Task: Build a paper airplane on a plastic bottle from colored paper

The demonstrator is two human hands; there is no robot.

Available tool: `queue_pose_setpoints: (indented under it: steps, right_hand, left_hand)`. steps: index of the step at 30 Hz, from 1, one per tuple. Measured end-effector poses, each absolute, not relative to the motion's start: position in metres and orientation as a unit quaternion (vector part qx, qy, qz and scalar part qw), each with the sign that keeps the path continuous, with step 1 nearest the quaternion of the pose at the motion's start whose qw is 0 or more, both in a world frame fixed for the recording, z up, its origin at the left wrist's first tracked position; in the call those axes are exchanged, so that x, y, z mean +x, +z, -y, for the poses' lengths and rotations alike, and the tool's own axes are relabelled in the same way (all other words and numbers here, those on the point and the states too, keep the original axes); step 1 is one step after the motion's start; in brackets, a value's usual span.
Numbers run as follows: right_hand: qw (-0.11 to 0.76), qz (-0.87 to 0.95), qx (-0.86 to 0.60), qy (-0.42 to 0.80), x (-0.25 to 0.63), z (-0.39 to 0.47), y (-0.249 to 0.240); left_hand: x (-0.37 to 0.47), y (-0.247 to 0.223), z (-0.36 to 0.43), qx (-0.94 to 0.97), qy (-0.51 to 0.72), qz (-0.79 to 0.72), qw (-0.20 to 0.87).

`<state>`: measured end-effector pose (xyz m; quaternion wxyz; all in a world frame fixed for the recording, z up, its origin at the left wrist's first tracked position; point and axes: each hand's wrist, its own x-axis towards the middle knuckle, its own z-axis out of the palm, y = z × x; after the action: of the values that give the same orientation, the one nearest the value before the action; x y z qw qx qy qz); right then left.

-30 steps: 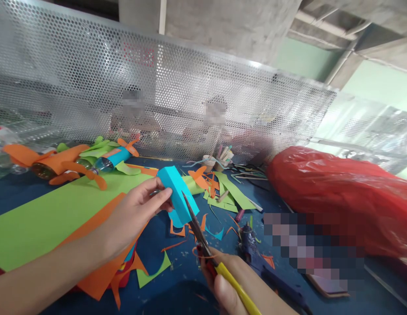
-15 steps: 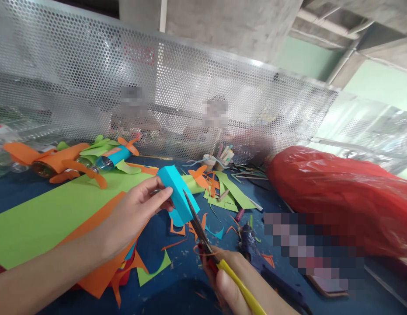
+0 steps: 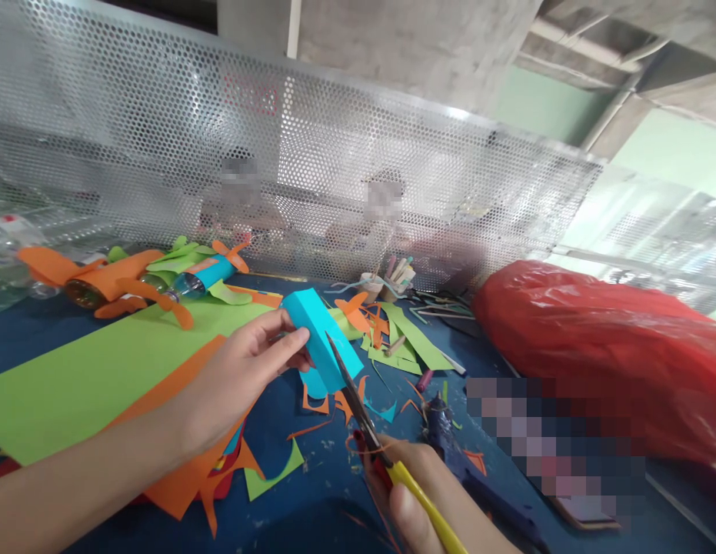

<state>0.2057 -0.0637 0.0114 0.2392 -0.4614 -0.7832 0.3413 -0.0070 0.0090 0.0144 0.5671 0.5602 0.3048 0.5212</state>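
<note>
A folded piece of blue paper [image 3: 318,331] is pinched between the thumb and fingers of my left hand [image 3: 268,346], above the dark blue table. My right hand [image 3: 418,481] grips scissors [image 3: 361,408] by their yellow and red handles. Their blades point up and left and lie against the right part of the blue paper. Some fingers of my right hand are hidden behind the handles. Orange, green and blue paper scraps [image 3: 275,471] lie below the paper.
Green sheets [image 3: 104,369] and paper-covered bottles [image 3: 112,277] are at left. A dark blue glue gun [image 3: 450,446], a phone [image 3: 588,512] and a red plastic bag [image 3: 594,346] lie at right. Cups of markers [image 3: 395,281] stand before a perforated metal screen [image 3: 334,146]; two people are behind it.
The blue paper's right part has swung slightly outward to the right around the blades. Both hands keep their holds, and the whole view has shifted a little.
</note>
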Motion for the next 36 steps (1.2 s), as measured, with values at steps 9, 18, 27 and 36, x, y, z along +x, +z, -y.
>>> queue_pose_setpoints:
  steps: [9,18,27,36]
  right_hand:
    - [0.239,0.794,-0.456,0.323,0.2064,0.0638,0.0091]
    - [0.247,0.778,-0.48,0.321,0.2042,0.065,0.011]
    - [0.252,0.79,-0.45,0.332,0.2056,0.0639,0.0079]
    - [0.234,0.775,-0.471,0.349,0.2074,0.0627,0.0048]
  left_hand:
    - [-0.009,0.0127,-0.0078,0.558,0.52,-0.304,0.571]
    - [-0.0084,0.0144,-0.0079,0.552,0.521,-0.31,0.572]
    - [-0.0087,0.0141,-0.0067,0.544,0.524,-0.312,0.576]
    - [-0.0084,0.0149,-0.0079,0.548,0.518,-0.314,0.577]
